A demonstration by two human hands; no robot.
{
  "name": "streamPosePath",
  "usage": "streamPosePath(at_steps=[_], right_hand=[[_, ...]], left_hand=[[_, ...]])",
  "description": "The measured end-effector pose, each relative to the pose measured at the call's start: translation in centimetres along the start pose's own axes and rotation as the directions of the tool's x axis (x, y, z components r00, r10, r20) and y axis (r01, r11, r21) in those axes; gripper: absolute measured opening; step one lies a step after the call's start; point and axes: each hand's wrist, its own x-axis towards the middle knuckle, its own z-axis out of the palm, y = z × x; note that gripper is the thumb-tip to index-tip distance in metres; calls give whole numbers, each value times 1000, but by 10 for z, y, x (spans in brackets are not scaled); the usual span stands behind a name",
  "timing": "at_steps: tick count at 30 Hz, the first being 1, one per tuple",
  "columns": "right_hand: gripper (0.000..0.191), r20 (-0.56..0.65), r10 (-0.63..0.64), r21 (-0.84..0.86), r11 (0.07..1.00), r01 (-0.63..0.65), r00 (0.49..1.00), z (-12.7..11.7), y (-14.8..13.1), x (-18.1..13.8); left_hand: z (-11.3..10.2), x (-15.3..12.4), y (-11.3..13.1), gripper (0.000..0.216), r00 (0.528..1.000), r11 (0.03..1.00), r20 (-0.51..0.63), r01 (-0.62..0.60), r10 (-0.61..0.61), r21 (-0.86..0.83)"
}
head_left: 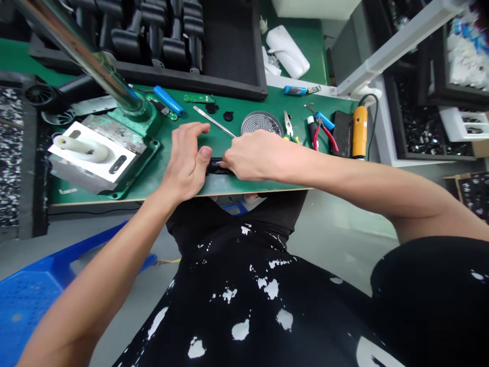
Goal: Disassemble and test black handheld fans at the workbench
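A small black part [214,166] lies near the front edge of the green mat [244,107]. My left hand [187,160] steadies it from the left, thumb pressed on its end, fingers curled above. My right hand [254,155] is closed over its right end and grips a thin metal pry tool [213,121] that slants up to the left. Most of the black part is hidden under my hands.
A green hand press [110,127] with a white fixture [82,149] stands left. Behind lie a blue cylinder cell [168,100], a small circuit board [198,98], a round mesh grille [262,122], pliers [323,133] and a yellow tool [359,131]. A black tray [233,56] holds dark housings.
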Motion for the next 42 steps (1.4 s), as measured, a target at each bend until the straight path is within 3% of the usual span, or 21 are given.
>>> streamPosePath(at_steps=[6,11,16,18,19,21,23,25,27,29,31,32,34,37,39,42], right_hand=[[41,-65,-60,56,996,64,996,0,-11,10],[56,-117,-45,154,986,63,992,3,3,-6],[51,-238,70,442,896,43,969,21,40,-53],[45,-343,208,512,859,-3,916,36,54,-65],[44,-390,316,528,846,-70,865,44,61,-68],[44,-443,525,549,800,-243,726,58,74,-66],[43,-442,640,564,743,-360,629,69,86,-58],[39,-410,679,583,709,-398,609,75,95,-49],[34,-390,688,619,688,-378,613,75,98,-43],[31,-413,695,694,659,-291,588,73,90,-43],[28,-440,695,795,596,-112,569,69,72,-49],[26,-438,689,841,541,-7,577,66,59,-53],[28,-401,640,903,396,165,655,61,33,-61],[39,-354,515,934,235,268,781,56,3,-67],[40,-338,490,940,217,263,804,59,-4,-66],[36,-307,538,947,255,195,785,73,1,-64]], left_hand=[[3,-1,-2,76,998,999,-57,0,2,33],[-3,-4,1,50,993,990,-67,-89,97,109],[-22,-7,8,49,944,936,239,-281,229,213],[-25,-4,9,41,921,924,327,-298,213,238],[-25,-2,10,37,919,930,341,-286,198,232],[-24,3,14,36,936,964,321,-204,142,169],[-22,4,21,35,965,1000,264,-17,10,24],[-18,2,33,36,952,951,240,240,-190,-197],[-13,-4,47,39,899,803,271,431,-344,-411],[-7,-12,61,39,862,651,290,506,-416,-567],[-1,-18,73,35,842,542,288,519,-456,-661],[2,-21,78,34,836,505,288,520,-468,-689],[6,-24,86,32,827,461,303,526,-474,-715],[5,-26,87,32,829,480,342,541,-443,-691],[-1,-22,81,32,849,602,316,524,-424,-602],[-16,-9,64,33,893,843,254,439,-372,-311]])
